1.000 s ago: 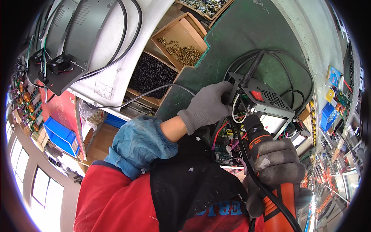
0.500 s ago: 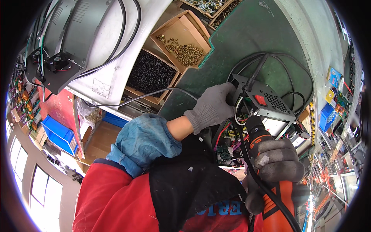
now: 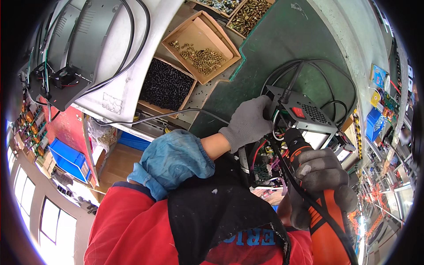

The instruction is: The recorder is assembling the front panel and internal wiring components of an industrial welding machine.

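Note:
A grey metal case (image 3: 310, 104) with a red rocker switch (image 3: 299, 112) and a vented panel sits on the green work surface. My left hand (image 3: 251, 119), in a grey knitted glove, grips the case's near left edge; its fingertips are partly hidden. My right hand (image 3: 324, 172), in a dark grey glove, is closed round an orange and black power drill (image 3: 329, 221). The drill's black nose (image 3: 293, 137) points at the case's open side, just below the switch panel; its tip is hard to see. Circuit boards (image 3: 263, 170) with coloured wires show inside the case.
Cardboard trays hold brass-coloured screws (image 3: 203, 59) and black screws (image 3: 165, 86). A black power cable (image 3: 333, 66) loops behind the case. Another grey housing (image 3: 90, 37) with a fan stands at the far left. A blue bin (image 3: 68, 159) is at lower left.
My right hand and the drill have shifted slightly right. My left hand stays at the case edge. The trays sit a little further left in view.

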Demonstrator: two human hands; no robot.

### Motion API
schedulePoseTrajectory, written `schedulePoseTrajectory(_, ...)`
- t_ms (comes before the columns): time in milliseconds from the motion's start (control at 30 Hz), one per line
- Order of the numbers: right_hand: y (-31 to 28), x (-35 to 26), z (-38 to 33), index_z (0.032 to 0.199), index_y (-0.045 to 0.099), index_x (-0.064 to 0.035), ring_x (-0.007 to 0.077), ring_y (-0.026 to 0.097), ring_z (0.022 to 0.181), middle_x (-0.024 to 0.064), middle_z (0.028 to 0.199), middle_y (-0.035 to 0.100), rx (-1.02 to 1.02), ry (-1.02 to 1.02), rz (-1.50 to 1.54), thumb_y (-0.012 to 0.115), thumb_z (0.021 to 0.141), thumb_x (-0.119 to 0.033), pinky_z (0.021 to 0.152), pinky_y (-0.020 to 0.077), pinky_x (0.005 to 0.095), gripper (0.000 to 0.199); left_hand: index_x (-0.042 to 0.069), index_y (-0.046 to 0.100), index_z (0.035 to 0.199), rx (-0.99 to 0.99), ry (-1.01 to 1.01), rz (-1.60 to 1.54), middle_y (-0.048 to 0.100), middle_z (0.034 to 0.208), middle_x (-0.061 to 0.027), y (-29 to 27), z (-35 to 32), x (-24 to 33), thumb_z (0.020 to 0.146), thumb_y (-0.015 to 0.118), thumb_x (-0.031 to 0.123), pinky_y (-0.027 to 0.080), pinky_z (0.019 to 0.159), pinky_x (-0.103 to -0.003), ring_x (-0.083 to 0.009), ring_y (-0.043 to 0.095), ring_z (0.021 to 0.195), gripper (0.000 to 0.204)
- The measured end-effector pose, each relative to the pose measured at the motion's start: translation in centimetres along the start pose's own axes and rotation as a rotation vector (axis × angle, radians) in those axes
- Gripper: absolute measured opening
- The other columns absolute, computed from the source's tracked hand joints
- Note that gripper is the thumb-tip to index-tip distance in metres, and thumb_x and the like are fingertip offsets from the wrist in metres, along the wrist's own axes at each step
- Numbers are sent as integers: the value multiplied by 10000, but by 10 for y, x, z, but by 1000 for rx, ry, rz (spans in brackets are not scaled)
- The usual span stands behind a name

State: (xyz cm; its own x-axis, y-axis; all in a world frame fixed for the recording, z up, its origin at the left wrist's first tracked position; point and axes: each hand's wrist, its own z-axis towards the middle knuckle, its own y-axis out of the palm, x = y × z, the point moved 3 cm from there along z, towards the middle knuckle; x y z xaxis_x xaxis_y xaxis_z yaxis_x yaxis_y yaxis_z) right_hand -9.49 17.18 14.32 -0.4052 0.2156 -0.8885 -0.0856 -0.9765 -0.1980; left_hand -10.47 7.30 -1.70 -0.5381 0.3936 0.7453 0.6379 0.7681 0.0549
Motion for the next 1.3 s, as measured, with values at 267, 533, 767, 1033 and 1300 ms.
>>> schedulePoseTrajectory(267,-30,-28,-2,1206,400,-87,241,527,645,91,787,539,-131,30,-68,639,836,-443,516,418,322,566,19,591,925,78,78,-10,624,878,-209,32,1,2,668,676,123,478,777,-444,-380,610,874,290)
schedulePoseTrajectory(533,-76,-94,-37,765,465,-160,125,425,642,6,666,465,346,68,134,667,812,-369,554,338,247,294,144,661,907,589,277,784,603,919,-104,-67,33,-14,745,611,198,491,729,-420,-296,587,864,178)
schedulePoseTrajectory(767,-57,-109,-52,664,450,-190,96,402,587,-25,614,478,362,-11,172,653,847,-259,550,346,225,282,154,653,984,402,-3,1370,636,1019,-58,-147,61,-51,840,562,167,436,818,-389,-225,606,1008,171)
schedulePoseTrajectory(1033,-53,-128,-61,668,493,-123,129,423,573,16,628,506,261,16,266,614,868,-384,540,376,253,350,153,651,1000,391,90,1397,648,981,-48,-143,65,-53,843,549,155,444,808,-400,-240,640,944,187)
schedulePoseTrajectory(1300,-22,-138,-58,631,457,-74,137,555,590,7,672,534,438,-173,194,638,848,-193,498,431,258,307,62,635,982,88,285,208,608,797,-48,-127,-4,3,921,558,311,451,688,-283,-157,588,767,268)
